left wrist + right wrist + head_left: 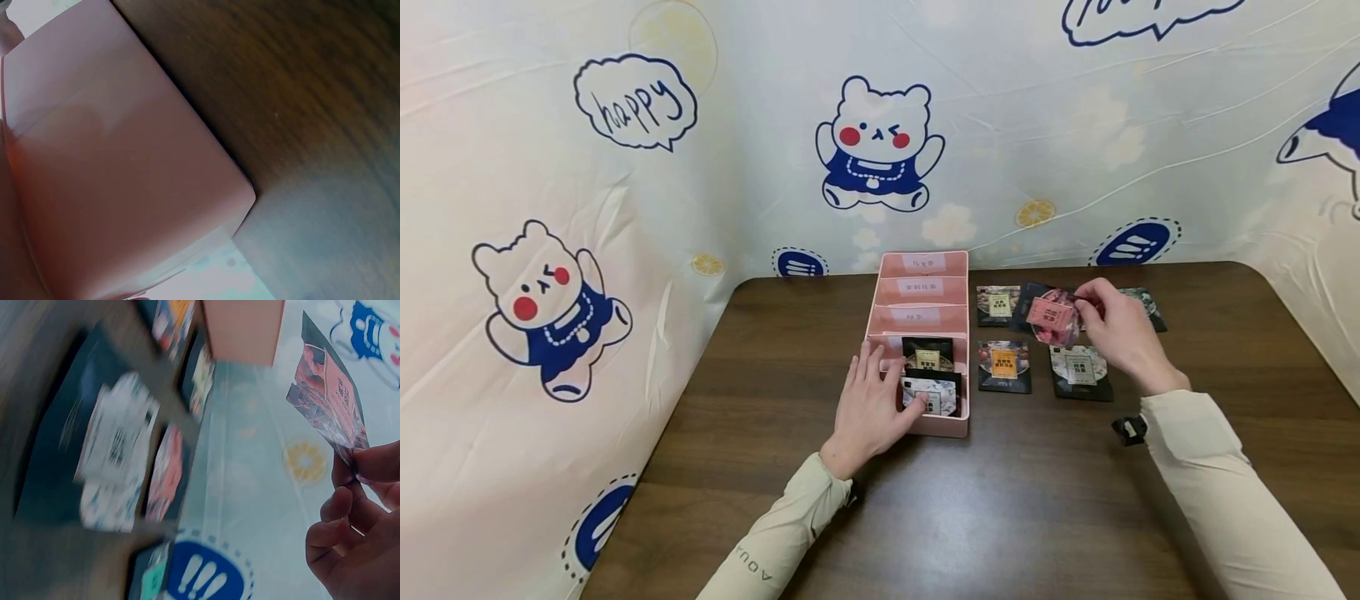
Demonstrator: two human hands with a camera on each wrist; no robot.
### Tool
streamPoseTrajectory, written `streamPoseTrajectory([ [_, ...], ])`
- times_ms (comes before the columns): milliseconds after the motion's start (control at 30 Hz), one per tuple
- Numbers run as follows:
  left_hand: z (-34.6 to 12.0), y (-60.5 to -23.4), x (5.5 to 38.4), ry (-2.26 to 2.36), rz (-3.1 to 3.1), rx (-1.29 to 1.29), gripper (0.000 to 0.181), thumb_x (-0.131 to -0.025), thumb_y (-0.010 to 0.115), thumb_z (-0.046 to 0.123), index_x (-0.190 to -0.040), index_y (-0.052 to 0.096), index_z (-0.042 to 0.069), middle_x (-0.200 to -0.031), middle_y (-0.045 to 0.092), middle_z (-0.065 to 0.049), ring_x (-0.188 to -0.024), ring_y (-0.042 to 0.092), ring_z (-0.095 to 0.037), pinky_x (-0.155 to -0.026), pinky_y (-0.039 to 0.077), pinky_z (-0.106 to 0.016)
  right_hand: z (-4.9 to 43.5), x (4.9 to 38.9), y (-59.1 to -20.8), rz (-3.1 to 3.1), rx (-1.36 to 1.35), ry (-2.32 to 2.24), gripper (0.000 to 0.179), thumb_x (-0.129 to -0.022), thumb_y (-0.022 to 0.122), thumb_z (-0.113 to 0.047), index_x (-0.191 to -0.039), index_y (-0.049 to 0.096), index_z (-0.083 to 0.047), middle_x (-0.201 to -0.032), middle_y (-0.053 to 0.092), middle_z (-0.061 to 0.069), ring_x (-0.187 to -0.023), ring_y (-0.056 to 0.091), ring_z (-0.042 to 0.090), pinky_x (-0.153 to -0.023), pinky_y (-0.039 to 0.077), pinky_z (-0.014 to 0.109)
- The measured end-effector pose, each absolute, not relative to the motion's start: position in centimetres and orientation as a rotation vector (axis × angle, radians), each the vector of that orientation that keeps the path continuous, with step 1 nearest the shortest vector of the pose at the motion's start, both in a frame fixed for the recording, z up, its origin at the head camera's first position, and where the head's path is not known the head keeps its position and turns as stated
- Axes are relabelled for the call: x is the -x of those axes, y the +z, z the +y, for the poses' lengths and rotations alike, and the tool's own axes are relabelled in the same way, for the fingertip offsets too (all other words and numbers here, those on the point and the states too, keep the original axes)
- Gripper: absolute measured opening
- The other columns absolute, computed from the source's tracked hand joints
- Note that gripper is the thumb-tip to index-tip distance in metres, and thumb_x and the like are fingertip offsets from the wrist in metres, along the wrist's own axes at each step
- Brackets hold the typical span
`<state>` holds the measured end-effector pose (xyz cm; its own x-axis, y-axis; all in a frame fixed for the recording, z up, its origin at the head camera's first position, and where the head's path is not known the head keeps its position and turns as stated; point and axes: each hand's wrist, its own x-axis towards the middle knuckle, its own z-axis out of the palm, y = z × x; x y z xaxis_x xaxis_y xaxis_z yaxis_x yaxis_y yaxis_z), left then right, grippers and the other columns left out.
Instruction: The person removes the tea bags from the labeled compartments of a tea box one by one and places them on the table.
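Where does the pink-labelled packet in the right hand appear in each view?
Head: pink-labelled packet right of centre, pinched by the right hand.
Left wrist: not in it.
Right wrist: upper right.
Shared landmark: pink divided box, near centre, left and top respectively.

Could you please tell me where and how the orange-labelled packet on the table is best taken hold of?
Probably best to pinch the near edge of the orange-labelled packet, coming from the near side: it looks thin and lies flat, and that edge faces bare table, while the pink box stands close on its left.
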<state>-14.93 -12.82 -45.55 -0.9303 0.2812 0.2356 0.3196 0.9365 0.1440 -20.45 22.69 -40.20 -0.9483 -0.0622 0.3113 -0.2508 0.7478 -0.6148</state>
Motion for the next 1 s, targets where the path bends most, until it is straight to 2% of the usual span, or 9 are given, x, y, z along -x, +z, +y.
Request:
streamPoseTrajectory([
  [433, -12.8, -45.5, 14.9, -0.259, -2.878, 0.452, 0.068, -0.088, 0.043, 0.064, -0.133, 0.055, 0.015, -0.145, 0.042, -0.019, -0.146, 0.023, -0.039, -0.117, 0.023, -0.053, 28.9, 20.3, -41.6, -2.799, -0.112, 0.939, 0.023, -0.099, 0.043, -0.012, -0.111, 0.056, 0.002, -0.095, 0.061, 0.024, -0.079, 0.052, 0.034, -0.063, 0.036, 0.035],
  [800, -12.8, -45.4, 14.8, -0.264, -2.905, 0.441, 0.068, -0.089, 0.042, 0.064, -0.135, 0.054, 0.015, -0.145, 0.043, -0.018, -0.147, 0.022, -0.038, -0.118, 0.021, -0.052, 33.1, 20.2, -43.0, -2.945, -0.085, 0.931, 0.027, -0.099, 0.043, -0.015, -0.112, 0.056, 0.004, -0.097, 0.060, 0.026, -0.080, 0.051, 0.033, -0.060, 0.036, 0.032],
  [1000, -12.8, -45.3, 14.8, -0.278, -2.902, 0.442, 0.067, -0.089, 0.043, 0.063, -0.135, 0.054, 0.015, -0.144, 0.043, -0.018, -0.147, 0.020, -0.038, -0.118, 0.020, -0.052, 34.5, 20.1, -43.7, -3.014, -0.092, 0.914, 0.027, -0.099, 0.043, -0.015, -0.110, 0.057, 0.004, -0.090, 0.059, 0.022, -0.074, 0.050, 0.028, -0.056, 0.035, 0.031],
])
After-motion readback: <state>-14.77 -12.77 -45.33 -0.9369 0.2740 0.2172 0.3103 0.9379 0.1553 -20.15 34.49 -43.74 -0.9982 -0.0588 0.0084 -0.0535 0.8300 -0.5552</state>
